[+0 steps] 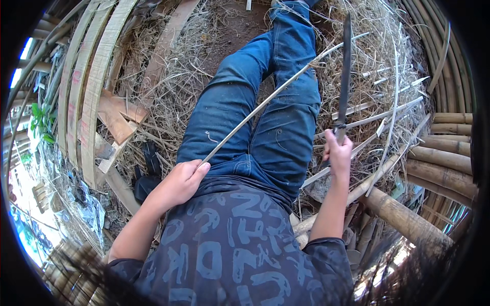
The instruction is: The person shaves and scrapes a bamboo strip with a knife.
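My left hand rests at my lap, its fingers closed on the near end of a thin bamboo strip. The strip slants up and to the right across my jeans, and its far end reaches past my right leg. Out to the right, my right hand grips the handle of a machete. Its long dark blade points away from me, upright in the picture and apart from my legs. Near the blade's tip, the strip's far part passes close to it; I cannot tell whether they touch.
Shavings and split strips litter the ground around my legs. Thick bamboo poles lie at the right, beside a bamboo wall. Wooden slats stand at the left, near a broken wood piece.
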`<state>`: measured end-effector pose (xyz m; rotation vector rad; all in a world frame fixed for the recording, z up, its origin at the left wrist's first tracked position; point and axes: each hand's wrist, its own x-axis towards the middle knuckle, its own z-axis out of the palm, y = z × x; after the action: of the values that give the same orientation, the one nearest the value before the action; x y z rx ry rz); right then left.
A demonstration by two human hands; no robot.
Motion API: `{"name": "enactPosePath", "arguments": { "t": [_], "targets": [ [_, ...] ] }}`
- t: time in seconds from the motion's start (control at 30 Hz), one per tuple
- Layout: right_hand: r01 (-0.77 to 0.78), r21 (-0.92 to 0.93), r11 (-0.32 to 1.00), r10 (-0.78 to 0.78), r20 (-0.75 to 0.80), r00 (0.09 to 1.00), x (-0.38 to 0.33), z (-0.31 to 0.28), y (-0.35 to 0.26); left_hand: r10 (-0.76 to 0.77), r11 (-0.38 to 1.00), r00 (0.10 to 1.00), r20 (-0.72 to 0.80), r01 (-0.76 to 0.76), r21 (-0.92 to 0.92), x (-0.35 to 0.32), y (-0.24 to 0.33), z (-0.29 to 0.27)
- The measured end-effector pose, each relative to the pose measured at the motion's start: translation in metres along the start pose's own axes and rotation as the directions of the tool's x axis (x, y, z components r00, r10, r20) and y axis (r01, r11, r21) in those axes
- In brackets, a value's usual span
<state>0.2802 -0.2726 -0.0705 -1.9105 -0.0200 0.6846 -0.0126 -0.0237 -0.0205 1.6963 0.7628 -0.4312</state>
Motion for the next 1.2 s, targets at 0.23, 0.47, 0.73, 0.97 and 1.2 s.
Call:
{"name": "enactPosePath", "arguments": {
  "t": [0.23, 0.47, 0.73, 0.97, 1.2],
  "targets": [
    [-0.307, 0.506, 0.806, -0.046, 0.571, 0.820, -0.033, 0.071, 0.002, 0.052, 0.998, 0.998, -0.022, -0.051, 0.036, 0.002, 0.012, 0.000],
    [-0.351, 0.137, 0.926, 0.153, 0.714, 0.684, -0.042, 0.081, -0.003, 0.054, 0.998, 0.998, -0.010, -0.054, 0.010, 0.006, 0.004, 0.005],
    [0.192, -0.296, 0.936, -0.046, 0.437, 0.898, -0.015, 0.069, -0.009, 0.083, 0.995, 0.997, 0.002, -0.083, 0.048, 0.010, -0.017, 0.016],
    [0.347, -0.598, 0.723, -0.230, 0.266, 0.936, 0.030, 0.047, -0.022, 0.093, 0.986, 0.992, -0.087, -0.079, 0.147, 0.004, -0.015, 0.024],
    [0.272, -0.636, 0.722, -0.103, 0.290, 0.951, 0.016, 0.053, -0.003, 0.039, 0.985, 0.993, -0.112, -0.020, 0.170, 0.006, -0.007, 0.028]
  ]
}}
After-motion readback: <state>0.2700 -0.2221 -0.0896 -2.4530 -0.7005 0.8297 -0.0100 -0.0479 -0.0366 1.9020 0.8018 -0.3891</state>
